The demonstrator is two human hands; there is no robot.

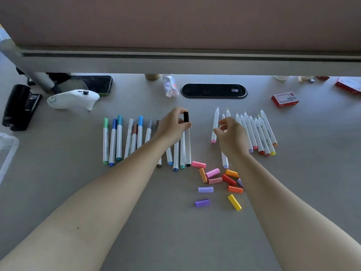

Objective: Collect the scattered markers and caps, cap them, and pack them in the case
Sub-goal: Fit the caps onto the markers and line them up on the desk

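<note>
A row of several capped markers [119,139] lies on the grey table at the left. My left hand [172,126] rests at the right end of that row, fingers closed on the black-capped marker [188,145] near its black cap [186,116]. To the right lies a row of several uncapped white markers [259,132] with bare tips pointing away from me. My right hand [231,136] hovers over the left part of that row, fingers curled and apart, holding nothing that I can see. Several loose caps [218,180] in pink, orange, red, purple and yellow lie scattered near me.
A clear plastic case [5,149] pokes in at the left edge. At the back stand a black stapler [19,106], a white controller [72,99], a phone [95,84], a small bottle [170,86], a cable port [214,90] and red boxes [285,99].
</note>
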